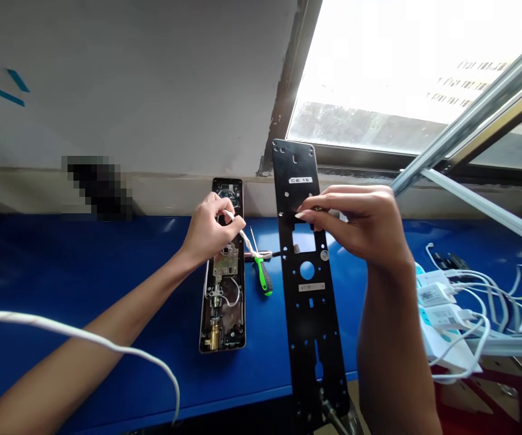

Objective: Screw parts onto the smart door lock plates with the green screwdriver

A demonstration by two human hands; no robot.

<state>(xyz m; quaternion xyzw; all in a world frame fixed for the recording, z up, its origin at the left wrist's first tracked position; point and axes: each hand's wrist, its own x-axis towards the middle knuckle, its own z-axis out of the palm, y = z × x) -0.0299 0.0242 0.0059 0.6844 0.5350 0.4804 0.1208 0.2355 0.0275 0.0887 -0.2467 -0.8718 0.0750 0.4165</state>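
My left hand (213, 226) is closed in a pinch on a thin white twisted strip (247, 243), above a long open lock housing (228, 257) with circuitry, wires and a brass-coloured part inside. Right of it a long black metal mounting plate (306, 266) stands tilted, with many holes and a "CE 15" label. My right hand (351, 220) is pinched at the front of this plate, above its square cutout. A small brass-coloured piece (318, 208) shows between the fingers; its exact kind is too small to tell.
On the blue tabletop (152, 241), a green and black screwdriver (263, 278) lies between housing and plate. A white power strip (444, 344) with chargers and tangled cables sits at the right. A white cable (84, 333) crosses the lower left. A window frame stands behind.
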